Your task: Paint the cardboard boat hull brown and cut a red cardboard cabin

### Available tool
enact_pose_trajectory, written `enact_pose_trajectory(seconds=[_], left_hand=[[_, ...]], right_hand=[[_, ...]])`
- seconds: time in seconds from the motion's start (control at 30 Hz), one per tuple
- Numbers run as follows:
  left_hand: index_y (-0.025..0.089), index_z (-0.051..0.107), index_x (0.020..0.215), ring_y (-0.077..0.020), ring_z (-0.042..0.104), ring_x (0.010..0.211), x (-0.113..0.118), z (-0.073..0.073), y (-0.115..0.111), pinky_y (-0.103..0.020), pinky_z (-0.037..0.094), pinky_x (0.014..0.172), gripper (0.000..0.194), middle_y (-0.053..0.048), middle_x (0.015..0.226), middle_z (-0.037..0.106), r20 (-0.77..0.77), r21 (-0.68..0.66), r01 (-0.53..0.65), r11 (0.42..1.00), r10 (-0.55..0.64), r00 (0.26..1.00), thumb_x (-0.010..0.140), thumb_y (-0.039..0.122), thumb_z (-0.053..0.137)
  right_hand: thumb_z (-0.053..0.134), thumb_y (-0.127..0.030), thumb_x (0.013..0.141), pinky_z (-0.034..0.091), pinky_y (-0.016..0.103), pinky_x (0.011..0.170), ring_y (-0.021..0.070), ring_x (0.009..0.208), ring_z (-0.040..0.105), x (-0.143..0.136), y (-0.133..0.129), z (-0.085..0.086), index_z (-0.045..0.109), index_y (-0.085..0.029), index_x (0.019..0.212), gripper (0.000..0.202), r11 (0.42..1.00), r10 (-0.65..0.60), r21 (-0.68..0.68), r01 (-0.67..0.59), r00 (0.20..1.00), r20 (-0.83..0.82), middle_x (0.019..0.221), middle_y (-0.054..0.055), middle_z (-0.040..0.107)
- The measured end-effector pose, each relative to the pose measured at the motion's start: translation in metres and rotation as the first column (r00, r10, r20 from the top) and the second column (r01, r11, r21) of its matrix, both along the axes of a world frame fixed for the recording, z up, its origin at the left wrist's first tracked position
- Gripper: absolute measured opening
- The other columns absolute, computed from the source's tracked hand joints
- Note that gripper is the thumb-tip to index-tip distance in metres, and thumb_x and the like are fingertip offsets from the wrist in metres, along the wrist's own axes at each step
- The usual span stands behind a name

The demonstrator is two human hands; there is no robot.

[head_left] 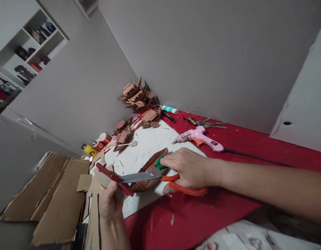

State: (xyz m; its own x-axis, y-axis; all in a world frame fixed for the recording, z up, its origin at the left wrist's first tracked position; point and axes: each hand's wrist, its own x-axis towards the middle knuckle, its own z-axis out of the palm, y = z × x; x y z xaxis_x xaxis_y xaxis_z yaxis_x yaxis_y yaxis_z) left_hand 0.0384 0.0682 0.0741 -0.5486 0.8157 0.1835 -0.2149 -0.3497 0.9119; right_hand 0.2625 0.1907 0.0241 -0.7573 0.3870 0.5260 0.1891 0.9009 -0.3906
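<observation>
My right hand [185, 168] grips a pair of scissors [142, 176] by its handles, one green and one orange. The blades reach left to a piece of cardboard with red strips [108, 172]. My left hand [110, 199] holds that piece, thumb on top. Whether the blades have cut into it I cannot tell. Beneath the scissors a brown corrugated boat hull [143, 184] lies on a white board [147, 139], partly hidden by the blades and my right hand.
A pink glue gun [199, 136] with a black cord lies right of the board on the red tabletop [244, 135]. Several finished model boats [137, 95] stand at the back corner. Cardboard sheets [56, 201] lean at left. A yellow bottle [89, 150] is near red cups.
</observation>
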Motion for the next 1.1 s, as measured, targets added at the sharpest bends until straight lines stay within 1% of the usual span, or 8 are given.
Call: enact_pose_trajectory(seconds=[0.1, 0.23, 0.4, 0.67, 0.8, 0.93, 1.03, 1.1], left_hand=[[0.026, 0.069, 0.080, -0.0082, 0.063, 0.055, -0.004, 0.001, -0.003, -0.019, 0.058, 0.061, 0.042, 0.009, 0.070, 0.070, -0.004, -0.012, -0.043, 0.999, 0.043, 0.999, 0.046, 0.017, 0.091], [0.024, 0.069, 0.079, -0.0074, 0.060, 0.050, -0.005, 0.003, -0.003, -0.018, 0.056, 0.056, 0.041, 0.008, 0.065, 0.067, -0.010, -0.058, -0.055, 0.997, 0.054, 0.998, 0.044, 0.017, 0.091], [0.023, 0.068, 0.074, -0.0063, 0.056, 0.046, -0.004, 0.004, -0.002, -0.018, 0.055, 0.053, 0.042, 0.009, 0.062, 0.066, 0.004, -0.069, 0.014, 0.998, -0.014, 1.000, 0.040, 0.019, 0.092], [0.017, 0.062, 0.058, -0.0100, 0.054, 0.035, 0.000, 0.001, -0.003, -0.019, 0.046, 0.034, 0.042, 0.003, 0.051, 0.062, -0.025, -0.159, 0.097, 0.982, -0.102, 0.994, 0.032, 0.032, 0.092], [0.019, 0.065, 0.062, -0.0103, 0.061, 0.046, -0.004, 0.004, 0.002, -0.019, 0.054, 0.049, 0.036, 0.005, 0.055, 0.066, 0.004, -0.120, 0.039, 0.992, -0.039, 0.999, 0.039, 0.025, 0.091], [0.021, 0.070, 0.081, -0.0120, 0.069, 0.067, -0.015, 0.004, 0.008, -0.019, 0.057, 0.064, 0.037, 0.004, 0.075, 0.074, 0.036, -0.061, -0.072, 0.996, 0.074, 0.997, 0.049, 0.017, 0.089], [0.021, 0.070, 0.092, -0.0131, 0.070, 0.077, -0.023, 0.003, 0.008, -0.023, 0.057, 0.074, 0.038, 0.002, 0.086, 0.075, 0.039, 0.000, -0.148, 0.989, 0.148, 0.988, 0.057, 0.016, 0.085], [0.020, 0.069, 0.091, -0.0132, 0.070, 0.078, -0.029, 0.004, 0.007, -0.024, 0.057, 0.076, 0.032, 0.002, 0.084, 0.075, 0.045, 0.027, -0.202, 0.979, 0.201, 0.979, 0.061, 0.017, 0.083]], right_hand=[[0.054, -0.066, 0.079, 0.024, 0.027, 0.052, 0.0160, 0.054, 0.056, -0.001, 0.002, -0.001, 0.056, -0.018, 0.069, 0.048, 1.000, -0.017, 0.000, 0.017, 1.000, 0.002, 0.063, 0.004, 0.064], [0.057, -0.064, 0.078, 0.027, 0.025, 0.052, 0.0144, 0.053, 0.054, -0.003, 0.004, -0.003, 0.057, -0.019, 0.068, 0.047, 0.998, 0.024, -0.057, -0.024, 1.000, -0.009, 0.062, 0.002, 0.063], [0.055, -0.066, 0.080, 0.027, 0.025, 0.050, 0.0121, 0.049, 0.048, -0.004, 0.003, -0.006, 0.053, -0.019, 0.064, 0.049, 0.993, 0.097, -0.062, -0.103, 0.992, -0.084, 0.057, 0.000, 0.059], [0.053, -0.067, 0.081, 0.027, 0.025, 0.049, 0.0106, 0.049, 0.039, -0.009, 0.007, -0.015, 0.047, -0.020, 0.064, 0.050, 0.982, 0.189, 0.025, -0.188, 0.963, -0.193, 0.055, -0.002, 0.050], [0.053, -0.067, 0.081, 0.023, 0.024, 0.047, 0.0087, 0.047, 0.029, -0.009, 0.001, -0.010, 0.036, -0.022, 0.061, 0.052, 0.964, 0.249, -0.014, -0.267, 0.917, -0.313, 0.054, -0.006, 0.037], [0.050, -0.067, 0.083, 0.023, 0.023, 0.046, 0.0077, 0.047, 0.024, -0.001, -0.004, -0.003, 0.030, -0.023, 0.061, 0.053, 0.944, 0.252, -0.072, -0.322, 0.844, -0.474, 0.056, -0.008, 0.027], [0.055, -0.065, 0.081, 0.023, 0.023, 0.046, 0.0077, 0.047, 0.026, 0.003, -0.003, -0.002, 0.035, -0.022, 0.062, 0.052, 0.955, 0.217, -0.097, -0.280, 0.885, -0.412, 0.055, -0.007, 0.032], [0.061, -0.064, 0.076, 0.024, 0.023, 0.048, 0.0083, 0.047, 0.031, 0.002, -0.002, -0.003, 0.040, -0.020, 0.061, 0.050, 0.969, 0.195, -0.105, -0.225, 0.951, -0.240, 0.054, -0.006, 0.040]])
